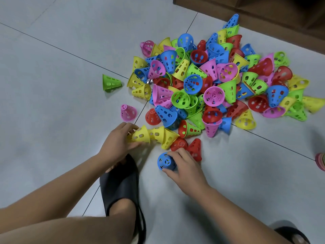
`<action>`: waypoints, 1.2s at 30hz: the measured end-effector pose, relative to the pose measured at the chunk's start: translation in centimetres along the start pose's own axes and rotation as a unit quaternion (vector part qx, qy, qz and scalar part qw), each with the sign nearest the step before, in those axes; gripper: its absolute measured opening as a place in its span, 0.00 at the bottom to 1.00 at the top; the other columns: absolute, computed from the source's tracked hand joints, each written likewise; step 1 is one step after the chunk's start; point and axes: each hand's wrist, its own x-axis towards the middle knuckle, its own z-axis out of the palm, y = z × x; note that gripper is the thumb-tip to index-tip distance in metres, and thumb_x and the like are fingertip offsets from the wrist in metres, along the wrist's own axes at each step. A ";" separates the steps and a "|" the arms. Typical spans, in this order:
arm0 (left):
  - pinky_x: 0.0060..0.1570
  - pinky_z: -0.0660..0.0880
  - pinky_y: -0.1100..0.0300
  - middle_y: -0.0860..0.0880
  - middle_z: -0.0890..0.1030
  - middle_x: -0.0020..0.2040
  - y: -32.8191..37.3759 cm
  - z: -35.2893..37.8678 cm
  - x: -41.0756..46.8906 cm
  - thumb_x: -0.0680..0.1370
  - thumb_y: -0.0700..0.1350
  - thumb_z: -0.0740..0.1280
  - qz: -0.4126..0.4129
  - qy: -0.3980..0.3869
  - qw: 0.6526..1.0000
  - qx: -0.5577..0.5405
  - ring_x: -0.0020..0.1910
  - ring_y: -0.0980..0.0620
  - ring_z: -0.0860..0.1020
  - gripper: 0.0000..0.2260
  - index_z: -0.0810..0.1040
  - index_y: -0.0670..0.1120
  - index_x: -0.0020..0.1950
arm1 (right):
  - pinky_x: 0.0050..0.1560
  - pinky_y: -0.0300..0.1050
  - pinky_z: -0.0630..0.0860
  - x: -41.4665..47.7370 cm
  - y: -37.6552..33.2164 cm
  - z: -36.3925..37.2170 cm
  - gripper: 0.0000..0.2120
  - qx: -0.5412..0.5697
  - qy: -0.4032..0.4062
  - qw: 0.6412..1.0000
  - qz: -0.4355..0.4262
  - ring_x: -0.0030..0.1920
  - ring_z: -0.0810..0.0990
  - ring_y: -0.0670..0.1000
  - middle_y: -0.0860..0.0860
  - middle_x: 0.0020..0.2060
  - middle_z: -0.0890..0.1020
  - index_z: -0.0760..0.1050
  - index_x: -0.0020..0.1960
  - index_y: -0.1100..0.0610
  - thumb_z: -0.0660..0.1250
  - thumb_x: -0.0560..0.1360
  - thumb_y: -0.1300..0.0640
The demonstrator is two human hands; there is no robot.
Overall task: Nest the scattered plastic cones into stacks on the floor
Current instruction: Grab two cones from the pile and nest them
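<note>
Your right hand (pixel 184 166) curls round a blue cone (pixel 166 162) on the floor (pixel 52 103), narrow end turned toward you. Your left hand (pixel 119 140) grips the row of yellow cones (pixel 153 136) lying sideways, long axis left to right, narrow ends leftward. Beyond is the cone pile (pixel 219 76); open floor lies left.

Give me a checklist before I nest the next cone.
1. Left hand grips yellow cone: ok.
2. Right hand grips blue cone: ok.
3. Yellow cone seated in the other yellow cones: cannot tell.
4. Pile close to both hands: ok.
5. Strays gathered: not ok; green cone and pink cone lie apart, left of the pile.
</note>
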 end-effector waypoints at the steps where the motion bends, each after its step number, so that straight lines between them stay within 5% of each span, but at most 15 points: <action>1: 0.49 0.77 0.58 0.56 0.77 0.53 0.6 -0.2 -0.3 0.70 0.59 0.83 0.005 0.008 1.000 -0.008 0.48 0.55 0.77 0.25 0.80 0.54 0.63 | 0.54 0.46 0.80 0.3 0.0 0.3 0.21 0.002 0.010 1.000 0.009 0.59 0.77 0.47 0.43 0.57 0.74 0.77 0.65 0.49 0.76 0.75 0.44; 14: 0.51 0.72 0.71 0.55 0.72 0.54 6.6 0.1 -1.1 0.71 0.45 0.83 0.108 -0.020 0.991 -0.070 0.51 0.58 0.77 0.25 0.81 0.50 0.66 | 0.49 0.54 0.82 3.3 0.2 -0.5 0.16 0.038 0.061 0.996 0.047 0.53 0.83 0.53 0.45 0.59 0.74 0.75 0.63 0.49 0.73 0.77 0.55; 18: 0.46 0.79 0.54 0.57 0.71 0.57 7.5 1.1 -0.6 0.71 0.48 0.80 0.118 -0.050 0.991 -0.043 0.47 0.54 0.77 0.25 0.78 0.54 0.67 | 0.46 0.47 0.80 2.1 1.0 -3.1 0.10 -0.012 0.149 0.988 0.022 0.51 0.80 0.50 0.45 0.53 0.78 0.78 0.58 0.50 0.71 0.77 0.58; 21: 0.44 0.80 0.50 0.57 0.70 0.59 7.8 1.8 -0.2 0.71 0.53 0.78 0.124 -0.067 0.990 0.001 0.47 0.54 0.75 0.27 0.76 0.56 0.68 | 0.54 0.49 0.78 1.6 3.1 -4.5 0.09 -0.028 0.199 0.976 0.089 0.57 0.77 0.53 0.48 0.54 0.76 0.79 0.58 0.52 0.72 0.78 0.56; 25: 0.43 0.80 0.51 0.54 0.70 0.60 8.0 2.7 0.1 0.73 0.60 0.77 0.138 -0.068 0.988 0.036 0.47 0.52 0.74 0.28 0.74 0.57 0.71 | 0.56 0.50 0.77 1.1 5.3 -3.7 0.22 -0.002 0.117 0.958 0.260 0.60 0.76 0.55 0.50 0.60 0.72 0.74 0.67 0.52 0.69 0.80 0.40; 29: 0.50 0.77 0.50 0.49 0.73 0.62 7.6 2.9 -0.3 0.75 0.66 0.74 0.188 -0.070 0.976 0.080 0.55 0.48 0.74 0.29 0.77 0.55 0.72 | 0.56 0.46 0.75 0.9 5.5 -2.4 0.28 0.133 0.087 0.927 0.339 0.58 0.80 0.53 0.51 0.63 0.75 0.72 0.70 0.50 0.68 0.78 0.34; 32: 0.54 0.75 0.49 0.47 0.73 0.66 7.3 3.4 -0.9 0.77 0.68 0.71 0.209 -0.083 0.970 0.096 0.58 0.45 0.74 0.28 0.77 0.55 0.72 | 0.55 0.56 0.84 1.5 5.7 -1.8 0.38 0.228 0.089 0.882 0.403 0.52 0.84 0.53 0.50 0.56 0.80 0.69 0.69 0.47 0.70 0.67 0.26; 36: 0.54 0.77 0.48 0.50 0.74 0.64 6.6 4.2 -1.2 0.76 0.66 0.74 0.190 -0.097 0.973 0.088 0.57 0.46 0.75 0.29 0.75 0.54 0.72 | 0.56 0.59 0.84 2.2 5.5 -2.3 0.41 0.287 0.080 0.851 0.432 0.50 0.86 0.55 0.50 0.53 0.82 0.67 0.72 0.47 0.72 0.65 0.31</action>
